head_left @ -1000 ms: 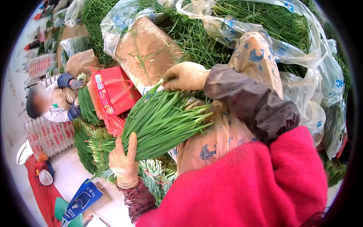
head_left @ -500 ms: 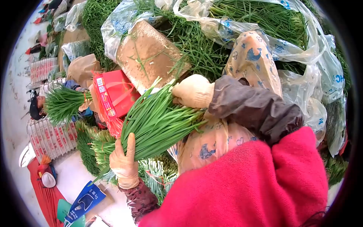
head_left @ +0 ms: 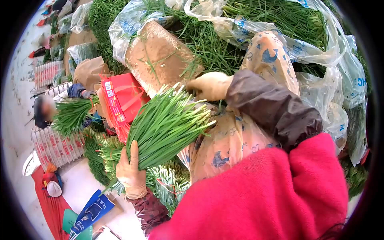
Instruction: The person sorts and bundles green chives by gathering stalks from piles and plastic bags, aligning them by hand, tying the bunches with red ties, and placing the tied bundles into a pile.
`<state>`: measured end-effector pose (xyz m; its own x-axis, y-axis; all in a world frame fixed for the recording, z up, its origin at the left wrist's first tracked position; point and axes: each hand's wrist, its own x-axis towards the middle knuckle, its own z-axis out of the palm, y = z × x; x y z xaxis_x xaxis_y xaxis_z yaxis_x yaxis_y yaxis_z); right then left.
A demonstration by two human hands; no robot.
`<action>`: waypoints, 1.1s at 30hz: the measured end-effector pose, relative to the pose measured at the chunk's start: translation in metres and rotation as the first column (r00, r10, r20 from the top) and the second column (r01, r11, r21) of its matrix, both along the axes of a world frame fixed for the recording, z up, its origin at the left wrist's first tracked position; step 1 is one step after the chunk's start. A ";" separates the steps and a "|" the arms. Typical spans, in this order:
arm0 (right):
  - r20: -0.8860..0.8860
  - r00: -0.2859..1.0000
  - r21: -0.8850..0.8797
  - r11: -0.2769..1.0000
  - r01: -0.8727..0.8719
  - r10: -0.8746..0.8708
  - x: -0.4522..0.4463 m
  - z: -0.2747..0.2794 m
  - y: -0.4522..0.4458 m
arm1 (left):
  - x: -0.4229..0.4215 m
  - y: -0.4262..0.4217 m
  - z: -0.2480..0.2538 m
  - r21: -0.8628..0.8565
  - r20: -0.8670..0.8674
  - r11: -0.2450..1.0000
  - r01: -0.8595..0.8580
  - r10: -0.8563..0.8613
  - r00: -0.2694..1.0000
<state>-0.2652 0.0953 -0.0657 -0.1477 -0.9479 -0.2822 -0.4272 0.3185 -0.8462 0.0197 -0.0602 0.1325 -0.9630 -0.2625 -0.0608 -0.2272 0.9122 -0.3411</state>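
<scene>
My left hand [head_left: 131,171], in a pale glove, is closed around a bunch of garlic chives [head_left: 166,128] near its leafy end, with thumb and fingers on either side. The pale stem ends fan out toward the upper right, over my lap. Just above those stem ends is my gloved right hand [head_left: 211,86], its fingers curled in and apart from the bunch. What the curled fingers hold, if anything, is hidden. A dirty brown board [head_left: 160,60] with loose leaves on it lies just beyond my right hand.
Loose chives [head_left: 276,24] lie in open plastic bags [head_left: 336,52] ahead. A red bag [head_left: 126,98] stands left of the board. Tied bunches [head_left: 164,184] sit beside my left arm. Further left, another person's hand [head_left: 89,94] is at a green bunch, near white crates [head_left: 60,144].
My right hand has come off the stem ends and moved slightly up and right. The bunch has turned a little, its pale ends more exposed. My left hand keeps its hold.
</scene>
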 end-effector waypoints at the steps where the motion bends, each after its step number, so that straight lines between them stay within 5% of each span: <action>1: -0.064 0.997 -0.010 0.999 -0.034 0.033 0.006 0.000 -0.007 | -0.002 0.000 0.001 0.001 0.020 1.000 -0.018 0.018 1.000; 5: -0.154 0.974 -0.124 0.982 0.145 -0.164 -0.012 -0.001 -0.001 | 0.002 -0.007 -0.006 0.162 -0.080 0.984 -0.081 0.095 0.992; 6: -0.280 0.943 0.032 0.980 0.198 -0.181 -0.023 -0.008 -0.008 | 0.004 -0.008 -0.006 0.203 -0.095 0.973 -0.108 0.130 0.987; 7: -0.182 0.912 -0.006 0.928 0.373 -0.368 -0.034 -0.006 0.001 | 0.006 -0.008 -0.008 0.195 -0.101 0.975 -0.111 0.132 0.986; 9: -0.084 0.881 0.156 0.867 0.473 -0.466 -0.054 0.009 0.013 | 0.009 -0.012 -0.012 0.200 -0.112 0.965 -0.170 0.195 0.974; 15: 0.037 0.999 0.176 0.984 0.001 -0.008 -0.011 0.096 0.025 | -0.001 -0.010 -0.018 0.037 0.011 0.961 -0.274 0.273 0.962; 17: -0.053 0.997 0.182 0.982 -0.039 0.049 0.011 0.086 0.012 | -0.006 -0.008 -0.022 -0.002 0.033 0.953 -0.302 0.302 0.953; 20: 0.011 0.989 0.067 0.987 0.148 -0.149 0.041 0.063 -0.013 | -0.014 -0.007 -0.026 0.010 -0.010 0.958 -0.285 0.285 0.958; 23: 0.043 0.999 -0.100 0.995 0.010 -0.006 0.059 0.079 -0.012 | -0.020 -0.007 -0.027 -0.009 0.011 0.932 -0.363 0.363 0.932; 24: 0.073 0.983 -0.172 0.973 -0.155 0.169 0.062 0.085 -0.010 | -0.017 -0.013 -0.030 0.018 -0.005 0.926 -0.377 0.378 0.926; 26: 0.263 0.854 -0.312 0.878 -0.364 0.448 0.068 0.103 0.003 | -0.012 -0.023 -0.039 0.085 -0.048 0.916 -0.392 0.397 0.917; 28: 0.491 0.551 -0.414 0.737 -0.534 0.675 0.062 0.123 0.015 | -0.012 -0.027 -0.045 0.215 -0.043 0.863 -0.457 0.476 0.878; 29: 0.545 0.342 -0.456 0.613 -0.645 0.766 0.053 0.135 0.017 | -0.011 -0.029 -0.046 0.335 -0.023 0.788 -0.516 0.554 0.832; 30: 0.598 0.325 -0.469 0.649 -0.599 0.733 0.037 0.135 0.021 | -0.011 -0.029 -0.049 0.397 -0.038 0.737 -0.547 0.609 0.792; 31: 0.517 0.520 -0.485 0.733 -0.477 0.680 0.025 0.124 0.025 | -0.006 -0.032 -0.052 0.392 -0.045 0.738 -0.550 0.612 0.789; 33: 0.321 0.911 -0.220 0.956 -0.195 0.260 -0.012 0.111 0.025 | 0.010 -0.040 -0.060 0.562 -0.124 0.735 -0.379 0.528 0.840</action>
<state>-0.2776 0.1201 0.0450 0.1533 -0.9832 -0.0989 -0.1435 0.0769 -0.9867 0.0295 -0.0999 0.0723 -0.7330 -0.6757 -0.0783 -0.6690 0.6954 0.2622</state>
